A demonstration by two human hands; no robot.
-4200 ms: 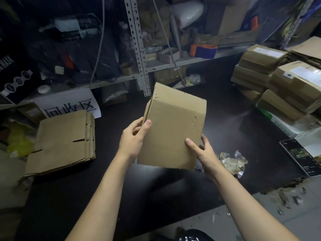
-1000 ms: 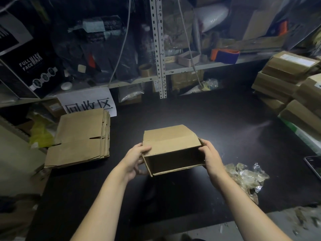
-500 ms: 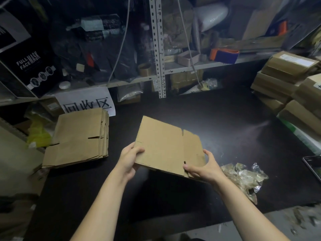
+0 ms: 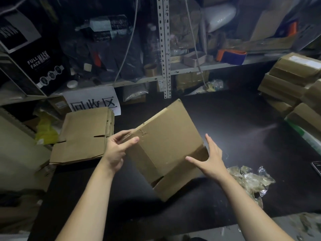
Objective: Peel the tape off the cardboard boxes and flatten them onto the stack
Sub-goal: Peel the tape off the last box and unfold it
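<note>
A flattened brown cardboard box (image 4: 166,141) hangs tilted above the black table (image 4: 239,122), one flap drooping toward me. My left hand (image 4: 118,150) pinches its left edge between thumb and curled fingers. My right hand (image 4: 210,160) lies against the box's right edge with fingers spread and straight. The stack of flattened boxes (image 4: 83,136) sits at the left of the table, just beyond my left hand. Several taped boxes (image 4: 291,79) are piled at the far right.
A heap of crumpled peeled tape (image 4: 250,180) lies right of my right forearm. A phone (image 4: 317,168) sits at the right edge. A white paper sign (image 4: 93,101) leans behind the stack. Cluttered metal shelving (image 4: 164,49) closes off the back.
The box went from an open shell to flat. Since half a second ago it has swung up and turned, and my right hand has gone from gripping its near edge to lying open against its right side.
</note>
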